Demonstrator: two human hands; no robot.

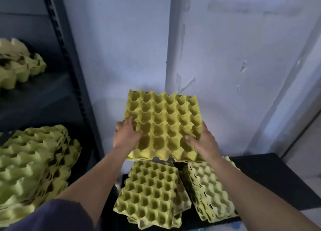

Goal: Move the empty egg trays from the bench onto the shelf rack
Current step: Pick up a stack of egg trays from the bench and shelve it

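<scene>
I had the tray up above the bench, left hand and right hand each gripping a side edge, and reckoned a level, gentle swing left onto the rack would spare the flimsy pulp.

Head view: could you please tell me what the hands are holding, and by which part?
One yellow egg tray: the left hand grips its left edge, the right hand its right edge.
</scene>
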